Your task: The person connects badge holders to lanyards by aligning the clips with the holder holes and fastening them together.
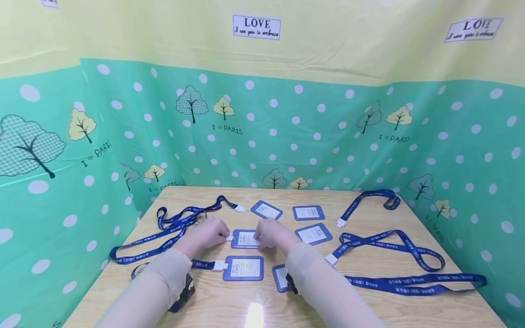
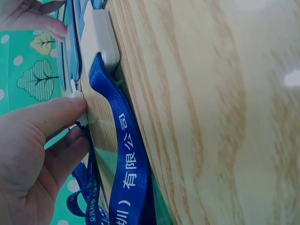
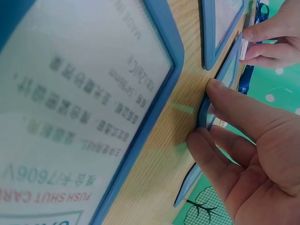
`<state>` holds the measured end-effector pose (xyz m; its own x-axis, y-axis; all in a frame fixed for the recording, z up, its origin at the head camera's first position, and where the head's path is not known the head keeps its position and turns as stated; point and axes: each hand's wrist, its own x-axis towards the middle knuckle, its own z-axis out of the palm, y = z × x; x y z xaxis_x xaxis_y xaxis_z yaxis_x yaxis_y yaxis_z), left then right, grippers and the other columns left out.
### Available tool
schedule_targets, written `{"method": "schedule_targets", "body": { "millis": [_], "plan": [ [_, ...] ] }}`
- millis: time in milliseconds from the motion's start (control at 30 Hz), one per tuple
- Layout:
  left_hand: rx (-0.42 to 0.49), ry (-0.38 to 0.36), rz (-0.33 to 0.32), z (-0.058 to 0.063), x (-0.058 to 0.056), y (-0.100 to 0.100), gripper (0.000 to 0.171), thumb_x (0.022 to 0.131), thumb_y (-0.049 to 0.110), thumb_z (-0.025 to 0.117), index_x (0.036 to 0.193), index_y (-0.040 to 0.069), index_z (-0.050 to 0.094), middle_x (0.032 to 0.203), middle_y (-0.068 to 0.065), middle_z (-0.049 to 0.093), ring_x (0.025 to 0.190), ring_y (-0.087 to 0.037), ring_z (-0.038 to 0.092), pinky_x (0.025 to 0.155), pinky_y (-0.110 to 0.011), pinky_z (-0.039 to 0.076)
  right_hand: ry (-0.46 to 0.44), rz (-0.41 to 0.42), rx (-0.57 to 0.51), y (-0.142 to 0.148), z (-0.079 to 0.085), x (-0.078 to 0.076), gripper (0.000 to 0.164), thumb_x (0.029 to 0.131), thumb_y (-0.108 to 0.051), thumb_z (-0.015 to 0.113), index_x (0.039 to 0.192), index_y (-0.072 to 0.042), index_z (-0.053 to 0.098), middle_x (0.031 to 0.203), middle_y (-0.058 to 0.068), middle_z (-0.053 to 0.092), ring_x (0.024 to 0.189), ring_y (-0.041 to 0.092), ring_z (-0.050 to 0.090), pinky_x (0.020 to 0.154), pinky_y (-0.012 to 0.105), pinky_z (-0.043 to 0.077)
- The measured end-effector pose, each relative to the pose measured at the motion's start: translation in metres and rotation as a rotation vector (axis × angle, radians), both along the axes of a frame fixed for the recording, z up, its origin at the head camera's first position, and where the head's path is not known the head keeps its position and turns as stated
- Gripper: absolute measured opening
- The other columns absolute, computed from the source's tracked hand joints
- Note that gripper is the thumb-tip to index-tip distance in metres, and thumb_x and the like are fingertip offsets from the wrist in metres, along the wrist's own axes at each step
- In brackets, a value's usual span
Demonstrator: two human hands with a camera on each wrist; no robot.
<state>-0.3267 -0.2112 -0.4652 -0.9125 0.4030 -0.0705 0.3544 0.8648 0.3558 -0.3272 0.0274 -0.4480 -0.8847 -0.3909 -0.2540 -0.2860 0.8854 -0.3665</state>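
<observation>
In the middle of the table lies a blue-framed badge holder (image 1: 242,238) with a white card insert. My left hand (image 1: 211,232) pinches a small white lanyard clip (image 1: 230,238) between thumb and fingers at the holder's left end; the same clip (image 3: 243,48) shows in the right wrist view. My right hand (image 1: 271,233) grips the holder's right edge, thumb on top and fingers at its end, as the right wrist view shows. Whether the clip is fastened to the holder I cannot tell. Nearer me, another badge holder (image 1: 244,268) touches a white clip (image 1: 219,265) on a blue lanyard (image 2: 129,150).
More badge holders (image 1: 313,233) lie right and behind, one (image 1: 281,279) partly under my right forearm. Several blue lanyards (image 1: 414,287) spread over the right side, others (image 1: 139,257) tangle at the left. A patterned curtain (image 1: 254,136) encloses the wooden table (image 1: 229,300).
</observation>
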Motion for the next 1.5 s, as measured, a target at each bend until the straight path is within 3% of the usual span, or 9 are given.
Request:
{"method": "schedule_targets", "body": {
  "millis": [500,833,1200,1500],
  "plan": [
    [-0.015,0.005,0.006,0.0013,0.0003,0.0027,0.015,0.089,0.013,0.079,0.103,0.017,0.08,0.111,-0.005,0.074,0.11,-0.027,0.068,0.097,-0.044,0.055,0.001,-0.012,-0.02,0.0015,0.0048,0.0043,0.033,0.079,-0.016,0.089,0.11,-0.019,0.079,0.112,0.0,0.07,0.088,0.013,0.064,0.084,0.031,0.057],
    [0.007,-0.009,0.025,0.002,0.0018,0.0024,0.015,0.089,0.013,0.079,0.102,0.019,0.08,0.11,-0.003,0.074,0.108,-0.026,0.068,0.097,-0.044,0.055,0.0,-0.017,-0.043,0.0008,0.0051,0.0061,0.031,0.079,-0.015,0.089,0.108,-0.019,0.079,0.11,0.0,0.07,0.088,0.013,0.063,0.084,0.032,0.056],
    [-0.021,0.004,0.002,0.0041,0.004,0.0032,0.014,0.089,0.014,0.079,0.103,0.018,0.081,0.11,-0.003,0.074,0.109,-0.025,0.068,0.096,-0.042,0.056,0.006,-0.02,-0.04,-0.0003,0.0061,0.0071,0.03,0.078,-0.017,0.089,0.106,-0.019,0.08,0.112,0.001,0.07,0.094,0.016,0.063,0.091,0.036,0.055],
    [-0.012,0.003,0.0,0.0036,0.0017,0.002,0.014,0.088,0.014,0.079,0.101,0.019,0.081,0.11,-0.003,0.074,0.108,-0.025,0.069,0.096,-0.042,0.056,0.001,-0.028,-0.055,-0.0006,0.0044,0.0042,0.029,0.079,-0.017,0.089,0.106,-0.018,0.079,0.112,0.002,0.07,0.094,0.018,0.064,0.088,0.037,0.056]
  ]
}}
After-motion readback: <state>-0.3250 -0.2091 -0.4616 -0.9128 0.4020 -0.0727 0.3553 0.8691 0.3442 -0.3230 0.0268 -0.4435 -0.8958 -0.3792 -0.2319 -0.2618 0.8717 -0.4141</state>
